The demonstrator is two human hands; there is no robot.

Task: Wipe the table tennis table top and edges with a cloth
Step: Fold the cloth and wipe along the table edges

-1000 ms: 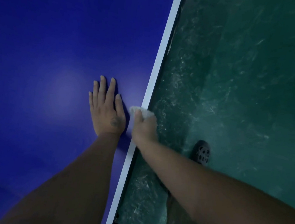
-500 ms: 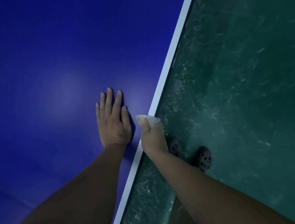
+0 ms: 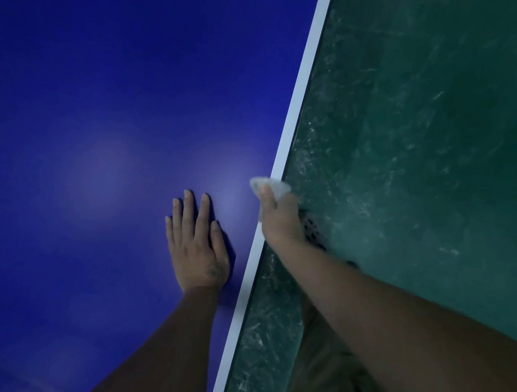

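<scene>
The blue table tennis table top point(image 3: 99, 113) fills the left of the head view, with a white edge line point(image 3: 302, 81) running from top right to bottom middle. My left hand point(image 3: 196, 246) lies flat on the blue surface, fingers straight, just left of the edge. My right hand point(image 3: 278, 219) grips a small white cloth point(image 3: 271, 187) and presses it over the table's edge, thumb on top and the other fingers hidden over the side.
A dark green scuffed floor point(image 3: 433, 151) lies to the right of the table. A dark perforated shoe point(image 3: 312, 231) shows on the floor just beyond my right wrist. My legs are below my right forearm.
My right hand has slid the cloth further forward along the table edge. My left hand has stayed flat on the top, now trailing behind the right.
</scene>
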